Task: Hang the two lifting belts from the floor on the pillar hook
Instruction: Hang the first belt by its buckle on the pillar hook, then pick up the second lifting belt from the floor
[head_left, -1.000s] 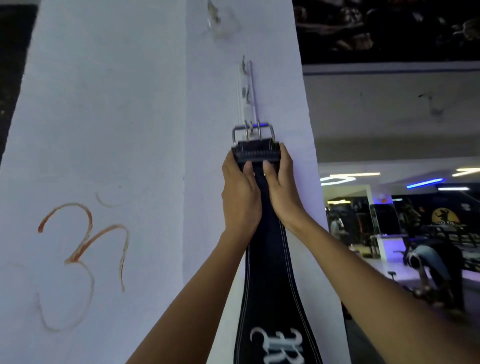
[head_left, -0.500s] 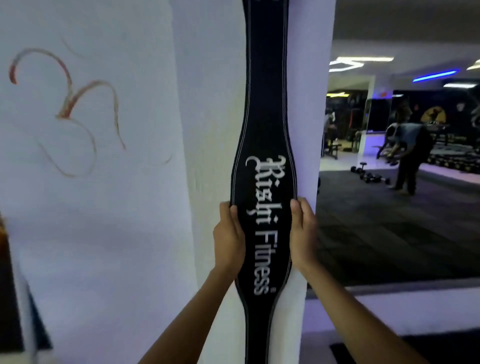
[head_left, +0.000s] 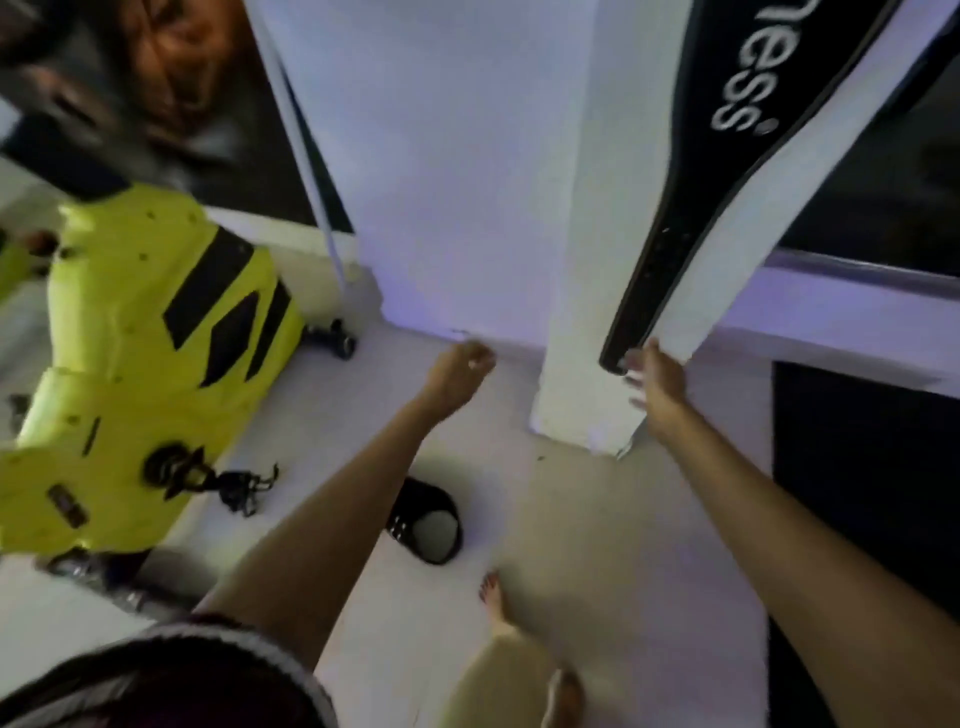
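Note:
A black lifting belt (head_left: 670, 249) with white lettering hangs down the front of the white pillar (head_left: 467, 171); the hook is out of view above. My right hand (head_left: 655, 382) is at the belt's bottom tip with its fingers spread, touching or nearly touching it but not gripping it. My left hand (head_left: 457, 370) hovers beside the pillar's base, loosely curled and holding nothing. A second black belt (head_left: 427, 520) lies coiled on the pale floor below my left forearm.
A large yellow-green machine (head_left: 135, 364) with black stripes stands at the left, with dark cables at its foot. A black floor mat (head_left: 862, 493) lies at the right. My bare foot (head_left: 496, 603) is just below the coiled belt.
My view swung down from the belt's middle to the floor. Both hands let go of the belt's sides and dropped to its bottom end; the coiled belt came into view.

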